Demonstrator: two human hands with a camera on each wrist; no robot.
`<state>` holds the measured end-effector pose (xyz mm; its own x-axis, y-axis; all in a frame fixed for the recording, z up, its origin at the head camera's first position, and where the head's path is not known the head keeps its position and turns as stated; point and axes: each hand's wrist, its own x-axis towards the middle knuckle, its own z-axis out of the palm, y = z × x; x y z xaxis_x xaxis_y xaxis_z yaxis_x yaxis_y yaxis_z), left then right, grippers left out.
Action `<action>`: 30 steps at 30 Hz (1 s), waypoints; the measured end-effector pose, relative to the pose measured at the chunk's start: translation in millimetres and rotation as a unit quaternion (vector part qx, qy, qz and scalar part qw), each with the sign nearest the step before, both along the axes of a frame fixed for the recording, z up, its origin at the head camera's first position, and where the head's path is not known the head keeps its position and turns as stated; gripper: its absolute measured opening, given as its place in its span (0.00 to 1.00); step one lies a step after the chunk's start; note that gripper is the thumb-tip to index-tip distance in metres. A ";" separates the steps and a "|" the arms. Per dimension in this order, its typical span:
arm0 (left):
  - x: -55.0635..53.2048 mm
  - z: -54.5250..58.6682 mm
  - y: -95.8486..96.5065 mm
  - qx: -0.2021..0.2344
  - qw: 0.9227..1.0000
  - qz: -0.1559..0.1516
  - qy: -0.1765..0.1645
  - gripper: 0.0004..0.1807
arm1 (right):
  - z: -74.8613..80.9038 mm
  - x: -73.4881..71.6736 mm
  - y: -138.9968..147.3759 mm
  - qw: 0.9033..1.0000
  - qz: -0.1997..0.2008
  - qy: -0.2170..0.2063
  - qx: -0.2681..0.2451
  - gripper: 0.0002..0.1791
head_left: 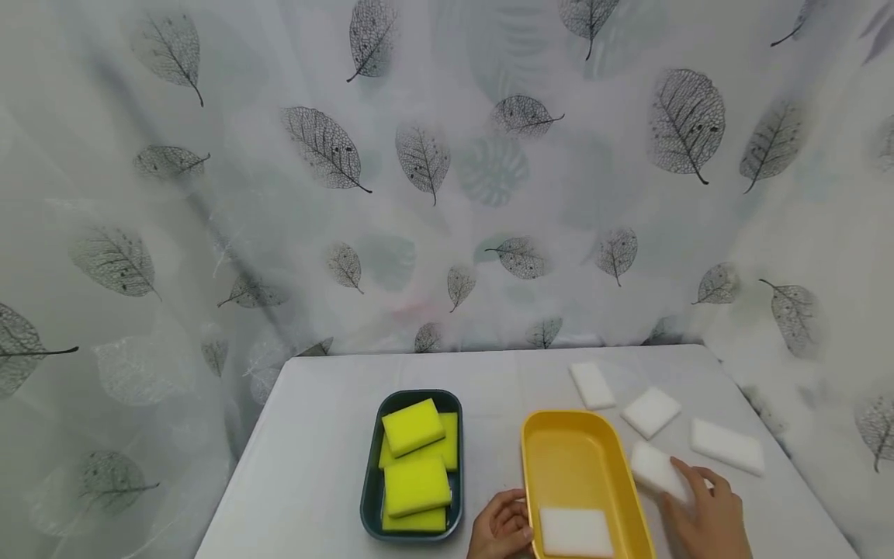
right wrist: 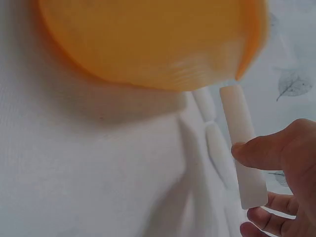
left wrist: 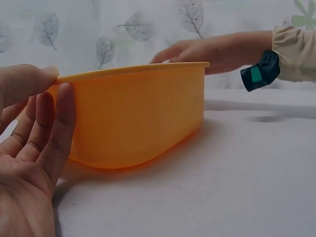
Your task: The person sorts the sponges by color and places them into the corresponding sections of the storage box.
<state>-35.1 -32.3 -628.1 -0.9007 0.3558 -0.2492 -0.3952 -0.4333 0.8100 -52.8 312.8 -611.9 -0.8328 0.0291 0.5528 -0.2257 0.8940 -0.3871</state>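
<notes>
Head view: the white sponge (head_left: 653, 469) in work is just right of the yellow tray (head_left: 569, 458), in your right hand (head_left: 708, 512). Your right fingers are closed to the sponge's thickness, thumb on one broad side and the rest round the other; in the right wrist view it sits tilted and looks lifted off the tabletop (head_left: 300, 466). Your left hand (head_left: 499, 526) has the tray by its left side near the front: left wrist view puts the thumb on the rim and the other fingers nearly straight up the outer wall, so a narrow pinch. Inside the tray, a second white sponge (head_left: 576, 532) lies flat at the near end. Past the tray's far right side you've got three loose white sponges (head_left: 651, 411) spread on the tabletop, all apart from each other. Left of the tray, well apart from it, stands a dark green tray (head_left: 372, 483) with four yellow sponges (head_left: 417, 485) overlapping in it. Your right arm shows a dark wrist device (left wrist: 261, 70) and a beige sleeve (left wrist: 296, 52). Leaf-print curtain (head_left: 447, 233) behind everything.
</notes>
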 end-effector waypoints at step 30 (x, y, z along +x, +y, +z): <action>1.7 -1.2 2.3 -0.016 1.000 0.008 0.003 0.32 | 33.1 10.1 -89.0 0.995 0.080 0.054 0.003 0.45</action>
<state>-33.4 -29.9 -629.3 -0.9081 0.3330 -0.2541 -0.3827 -0.4131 0.8264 -42.6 223.8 -578.8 -0.7625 -0.1025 0.6388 -0.4054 0.8452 -0.3483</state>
